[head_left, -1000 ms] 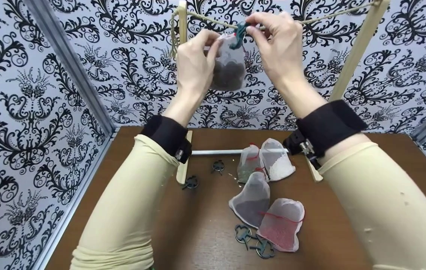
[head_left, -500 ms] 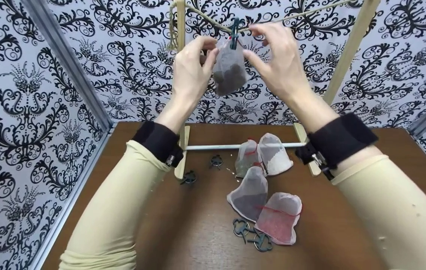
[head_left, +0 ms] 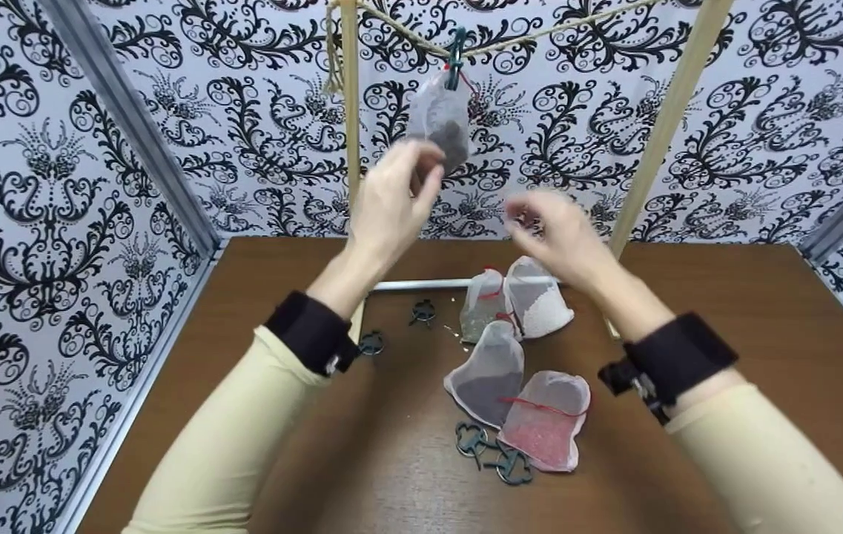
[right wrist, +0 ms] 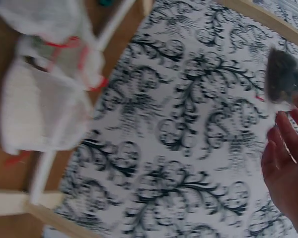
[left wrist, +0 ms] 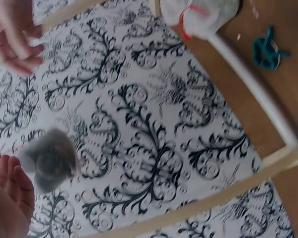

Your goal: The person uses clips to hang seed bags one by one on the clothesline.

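A small white mesh bag (head_left: 428, 107) with dark contents hangs from the rope (head_left: 532, 37), fastened by a dark green clip (head_left: 454, 59). My left hand (head_left: 391, 196) is just below and in front of the bag, its fingers loosely bent around nothing; the head view shows it covering part of the bag's bottom. Further right and lower, my right hand (head_left: 558, 233) is blurred, with relaxed fingers and nothing in them. The bag (left wrist: 52, 161) also shows beside my left hand (left wrist: 10, 193) in the left wrist view.
Mesh bags with green (head_left: 480, 311), white (head_left: 546, 311), dark (head_left: 488, 386) and pink (head_left: 543, 430) contents lie on the brown table (head_left: 718, 356). Loose clips (head_left: 422, 312) lie nearby. Wooden posts (head_left: 662, 141) and a white rod (head_left: 425, 284) form the rope's frame.
Both hands have let go of the bag and clip and moved down, the right hand further. The bag now hangs by the clip from the sagging rope.
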`<state>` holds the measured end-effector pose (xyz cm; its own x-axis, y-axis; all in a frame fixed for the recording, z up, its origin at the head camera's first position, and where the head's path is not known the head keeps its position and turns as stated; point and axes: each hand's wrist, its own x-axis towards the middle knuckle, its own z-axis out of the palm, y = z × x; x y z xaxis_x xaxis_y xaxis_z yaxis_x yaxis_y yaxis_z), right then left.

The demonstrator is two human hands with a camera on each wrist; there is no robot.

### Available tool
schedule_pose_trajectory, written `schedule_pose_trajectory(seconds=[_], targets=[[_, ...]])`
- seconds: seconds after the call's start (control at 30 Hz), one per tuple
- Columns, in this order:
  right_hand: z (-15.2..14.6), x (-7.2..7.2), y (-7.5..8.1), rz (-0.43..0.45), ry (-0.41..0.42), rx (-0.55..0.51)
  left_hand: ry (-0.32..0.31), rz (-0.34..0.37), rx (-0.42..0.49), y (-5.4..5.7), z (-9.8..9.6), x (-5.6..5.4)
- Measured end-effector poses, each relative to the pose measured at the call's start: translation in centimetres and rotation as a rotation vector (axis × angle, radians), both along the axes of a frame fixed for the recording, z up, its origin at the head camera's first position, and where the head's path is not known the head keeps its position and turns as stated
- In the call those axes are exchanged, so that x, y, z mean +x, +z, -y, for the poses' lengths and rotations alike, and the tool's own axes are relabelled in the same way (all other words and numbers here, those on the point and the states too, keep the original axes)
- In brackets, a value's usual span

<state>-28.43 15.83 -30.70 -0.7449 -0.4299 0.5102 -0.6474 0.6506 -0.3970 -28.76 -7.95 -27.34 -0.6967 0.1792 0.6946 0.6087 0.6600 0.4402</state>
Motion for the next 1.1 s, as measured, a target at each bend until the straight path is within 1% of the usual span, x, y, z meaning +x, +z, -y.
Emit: schedule_pose_trajectory(seconds=[0.07, 0.13, 0.2, 0.23, 0.33, 0.37, 0.4, 0.43, 0.47, 0.5, 0.53, 0.57, 0.63, 0.7, 0.77, 0.8, 0.9, 0.97, 1.0, 1.1], targets=[[-0.5, 0.4, -1.8, 0.091, 0.039, 0.073, -0.036, 0.043, -0.039, -1.3, -0.2, 0.2], [-1.0, 0.8, -3.7, 0.154, 0.077, 0.141, -0.085, 0.128, -0.102, -2.8, -0.4, 0.5], [-1.3, 1.3, -5.6, 0.182, 0.129, 0.199, -0.165, 0.266, -0.178, -4.2, -0.5, 0.9], [-1.4, 1.6, -6.5, 0.206, 0.167, 0.207, -0.217, 0.329, -0.226, -5.0, -0.6, 1.1], [-1.4, 2.8, -8.7, 0.251, 0.223, 0.261, -0.363, 0.528, -0.375, -7.2, -0.7, 2.0], [-1.4, 3.2, -9.4, 0.268, 0.241, 0.271, -0.397, 0.587, -0.418, -8.0, -0.7, 2.3], [-1.4, 3.6, -10.0, 0.276, 0.251, 0.284, -0.416, 0.638, -0.452, -8.7, -0.6, 2.6], [-1.4, 4.0, -10.6, 0.283, 0.258, 0.29, -0.424, 0.675, -0.478, -9.4, -0.6, 3.0], [-1.3, 4.5, -11.1, 0.294, 0.253, 0.298, -0.412, 0.711, -0.493, -10.1, -0.5, 3.3], [-1.3, 5.0, -11.6, 0.3, 0.244, 0.305, -0.394, 0.733, -0.491, -10.9, -0.4, 3.6], [-1.3, 5.4, -12.0, 0.303, 0.23, 0.308, -0.362, 0.737, -0.487, -11.6, -0.2, 3.8], [-1.3, 5.9, -12.5, 0.307, 0.215, 0.304, -0.315, 0.739, -0.476, -12.4, 0.0, 4.1], [-1.2, 6.8, -13.3, 0.315, 0.177, 0.293, -0.23, 0.702, -0.438, -14.1, 0.3, 4.3], [-1.2, 7.5, -14.0, 0.316, 0.156, 0.273, -0.14, 0.661, -0.42, -15.7, 0.4, 4.4], [-1.2, 8.1, -14.6, 0.291, 0.136, 0.273, -0.064, 0.651, -0.429, -17.0, 0.4, 4.3], [-1.1, 8.3, -14.9, 0.275, 0.124, 0.279, -0.042, 0.65, -0.442, -17.6, 0.3, 4.3], [-0.8, 9.0, -15.5, 0.234, 0.081, 0.298, 0.019, 0.666, -0.486, -18.5, 0.0, 4.3], [-0.4, 9.4, -15.7, 0.208, 0.055, 0.309, 0.065, 0.646, -0.486, -18.8, -0.1, 4.5], [-0.2, 9.6, -15.8, 0.205, 0.046, 0.308, 0.09, 0.621, -0.489, -18.9, -0.2, 4.6], [0.3, 10.2, -15.7, 0.2, 0.02, 0.312, 0.157, 0.506, -0.483, -19.2, -0.1, 4.9]])
